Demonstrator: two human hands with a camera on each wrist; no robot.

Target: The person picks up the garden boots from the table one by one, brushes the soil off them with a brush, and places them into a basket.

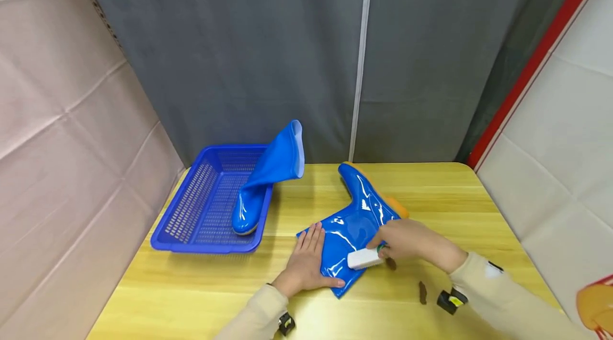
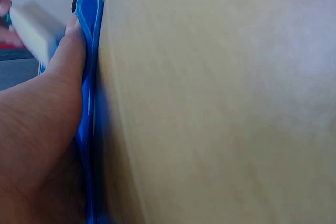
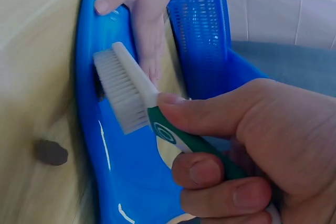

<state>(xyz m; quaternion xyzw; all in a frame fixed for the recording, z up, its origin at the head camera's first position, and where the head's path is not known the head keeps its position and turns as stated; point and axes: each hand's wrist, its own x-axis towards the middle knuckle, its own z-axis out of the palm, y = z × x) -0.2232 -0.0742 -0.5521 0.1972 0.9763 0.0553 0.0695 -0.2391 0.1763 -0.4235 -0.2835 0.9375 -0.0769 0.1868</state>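
Note:
A glossy blue rain boot [image 1: 351, 228] with an orange sole lies on its side, toe away from me and shaft opening toward me. Spread fingers of my left hand [image 1: 306, 268] press flat on the shaft near its opening, thumb along the rim. In the right wrist view, my right hand [image 3: 247, 145] grips the green and white handle of a brush [image 3: 123, 90]. Its white bristles meet the shaft beside a dark patch, mostly hidden behind them. The folded boot opening [image 2: 90, 77] shows edge-on under my left thumb in the left wrist view.
On the left of the wooden table [image 1: 239, 297] stands a blue plastic basket [image 1: 191, 212]. A second blue boot [image 1: 270, 170] leans in it, its shaft over the right rim. Brown clumps [image 1: 423, 293] lie right of the boot. A grey curtain [image 1: 268, 52] hangs behind.

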